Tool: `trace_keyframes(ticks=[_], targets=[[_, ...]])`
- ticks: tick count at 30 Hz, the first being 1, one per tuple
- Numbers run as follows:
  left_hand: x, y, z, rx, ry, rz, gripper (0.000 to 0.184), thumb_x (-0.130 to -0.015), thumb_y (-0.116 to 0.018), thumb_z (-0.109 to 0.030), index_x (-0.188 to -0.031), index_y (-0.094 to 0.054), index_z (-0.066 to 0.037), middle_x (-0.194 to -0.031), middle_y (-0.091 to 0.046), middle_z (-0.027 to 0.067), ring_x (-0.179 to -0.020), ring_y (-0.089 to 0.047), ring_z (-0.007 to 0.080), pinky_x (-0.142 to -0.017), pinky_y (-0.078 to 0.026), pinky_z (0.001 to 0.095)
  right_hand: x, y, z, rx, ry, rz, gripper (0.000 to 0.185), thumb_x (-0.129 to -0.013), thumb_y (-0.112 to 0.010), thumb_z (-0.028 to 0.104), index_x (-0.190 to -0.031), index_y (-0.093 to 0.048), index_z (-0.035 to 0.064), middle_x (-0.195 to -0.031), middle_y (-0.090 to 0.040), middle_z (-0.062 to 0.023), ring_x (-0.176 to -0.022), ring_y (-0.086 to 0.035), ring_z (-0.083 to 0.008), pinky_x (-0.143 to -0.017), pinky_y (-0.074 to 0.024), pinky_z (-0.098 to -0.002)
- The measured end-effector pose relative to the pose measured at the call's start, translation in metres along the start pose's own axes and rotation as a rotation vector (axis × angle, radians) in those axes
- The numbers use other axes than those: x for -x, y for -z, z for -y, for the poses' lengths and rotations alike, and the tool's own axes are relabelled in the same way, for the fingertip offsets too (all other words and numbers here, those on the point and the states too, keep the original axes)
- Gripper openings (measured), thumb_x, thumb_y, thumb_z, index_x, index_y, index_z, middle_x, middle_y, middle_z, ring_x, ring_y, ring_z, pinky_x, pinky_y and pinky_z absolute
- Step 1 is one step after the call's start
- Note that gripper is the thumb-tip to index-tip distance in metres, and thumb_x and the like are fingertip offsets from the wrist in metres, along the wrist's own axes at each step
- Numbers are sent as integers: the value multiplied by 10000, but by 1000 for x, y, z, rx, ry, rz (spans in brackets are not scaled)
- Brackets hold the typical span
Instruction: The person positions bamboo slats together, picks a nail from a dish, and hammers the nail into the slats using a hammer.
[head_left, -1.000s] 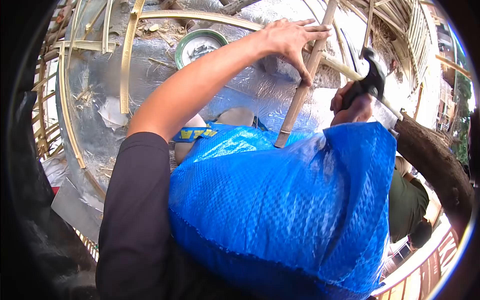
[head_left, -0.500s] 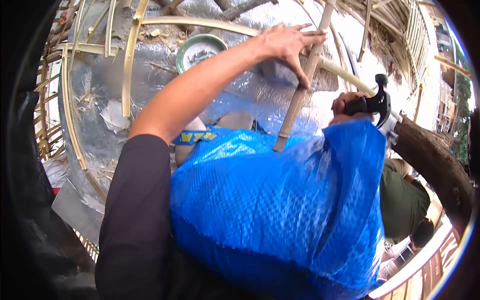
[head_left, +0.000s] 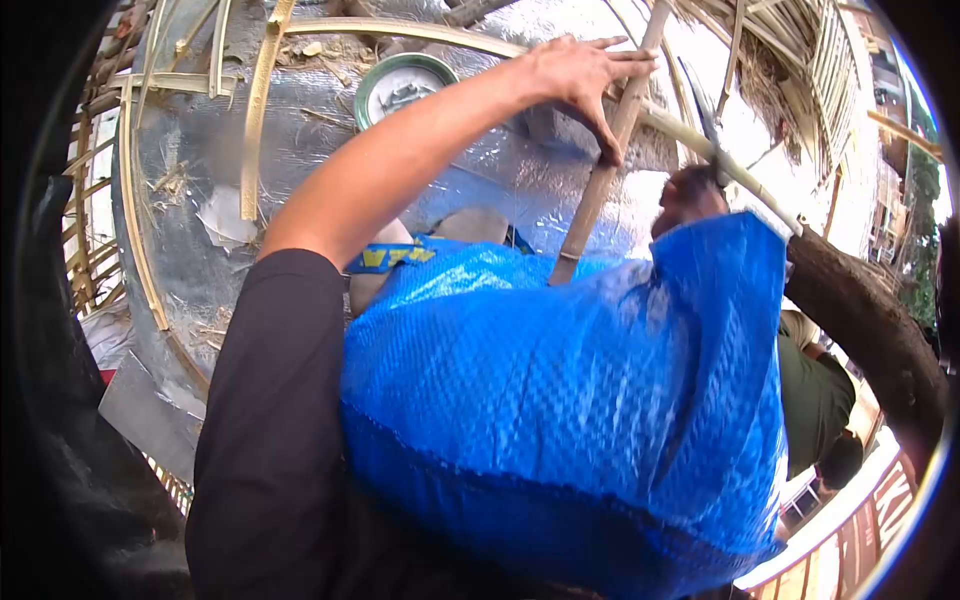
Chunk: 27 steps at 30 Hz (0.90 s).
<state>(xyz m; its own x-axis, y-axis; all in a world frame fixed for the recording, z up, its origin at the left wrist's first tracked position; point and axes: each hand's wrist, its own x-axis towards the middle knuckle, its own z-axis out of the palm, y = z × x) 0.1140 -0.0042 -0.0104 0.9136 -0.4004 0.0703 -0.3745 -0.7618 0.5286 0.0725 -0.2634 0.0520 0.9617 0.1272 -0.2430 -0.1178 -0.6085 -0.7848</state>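
Observation:
My left hand grips a flat wooden strip from above, thumb on one side and fingers across the other. The strip slants over a bamboo pole. My right hand is closed round a hammer, whose blurred dark head is over the pole, right of the strip. Whether the hammer touches the pole is unclear. Blue woven sheeting covers my lap and right arm, and the strip's lower end is at its upper edge.
A green-rimmed bowl with small metal-looking pieces stands beyond my left forearm. Bamboo strips lie at the left. A thick log runs down the right side, beside a person in a green shirt.
The hammer has swung from the right of my right hand to above it, over the pole. My left hand has kept its grip on the strip. The blue sheeting has shifted slightly.

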Motion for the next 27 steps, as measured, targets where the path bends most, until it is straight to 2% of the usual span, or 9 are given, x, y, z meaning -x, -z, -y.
trace_keyframes(ticks=[2,3,6,9,14,15,19,24,27], targets=[[-6,-8,10,-44,-80,-157,1421,-429,-792,-877,-1602,-330,-222,-1648,-350,-36,-1493,-361,322,-1134,-461,495,2,-14,42,537,31,66,798,-986,-383,753,-818,-620,9,-647,-573,-126,-678,-584,-306,-686,-461,-430],[-13,9,0,58,87,197,1431,-421,-788,-885,-1604,-326,-225,-1656,-334,-37,-1498,-350,322,-1138,-455,498,3,-13,50,525,87,47,788,-992,-389,742,-813,-618,10,-638,-567,-126,-679,-585,-301,-680,-461,-421],[-5,2,5,25,9,10,1427,-421,-788,-884,-1600,-338,-216,-1654,-338,-33,-1494,-357,317,-1141,-453,495,15,-26,30,-81,-107,-309,785,-1004,-375,730,-780,-586,8,-612,-529,-120,-603,-532,-250,-603,-445,-396],[-8,-10,8,-54,-45,-123,1427,-421,-792,-876,-1600,-339,-210,-1672,-295,-57,-1515,-322,303,-1157,-433,508,-11,-22,18,547,55,28,745,-994,-425,723,-740,-594,43,-619,-490,-52,-573,-485,-148,-514,-391,-333],[4,4,-4,54,29,22,1403,-437,-806,-853,-1604,-333,-235,-1649,-354,-24,-1514,-327,298,-1156,-415,542,-6,-12,-13,-152,73,16,792,-997,-416,726,-825,-597,-26,-640,-526,-66,-594,-455,-165,-578,-415,-364],[1,10,0,28,4,-14,1403,-439,-810,-848,-1606,-328,-236,-1648,-356,-16,-1513,-334,284,-1152,-416,552,-6,-31,22,449,1,-26,796,-1006,-412,713,-854,-590,-48,-637,-515,-95,-623,-453,-193,-614,-423,-395],[2,7,1,10,8,-41,1422,-422,-793,-884,-1607,-323,-255,-1632,-384,-32,-1516,-328,274,-1116,-454,564,-6,-45,32,7,164,-189,746,-994,-346,752,-819,-531,51,-583,-471,-49,-542,-448,-168,-521,-382,-330],[-5,-5,5,32,-62,-109,1415,-412,-818,-847,-1605,-326,-266,-1650,-350,-53,-1519,-318,293,-1114,-448,581,-4,-26,35,373,86,-25,812,-977,-295,796,-772,-578,63,-585,-484,-32,-497,-483,-180,-481,-399,-338],[4,8,-1,0,-19,-55,1420,-422,-799,-863,-1608,-320,-247,-1641,-368,-35,-1518,-319,297,-1138,-428,566,-8,-30,5,-209,178,-244,739,-994,-409,723,-787,-590,37,-598,-498,-51,-555,-509,-208,-540,-432,-391]])
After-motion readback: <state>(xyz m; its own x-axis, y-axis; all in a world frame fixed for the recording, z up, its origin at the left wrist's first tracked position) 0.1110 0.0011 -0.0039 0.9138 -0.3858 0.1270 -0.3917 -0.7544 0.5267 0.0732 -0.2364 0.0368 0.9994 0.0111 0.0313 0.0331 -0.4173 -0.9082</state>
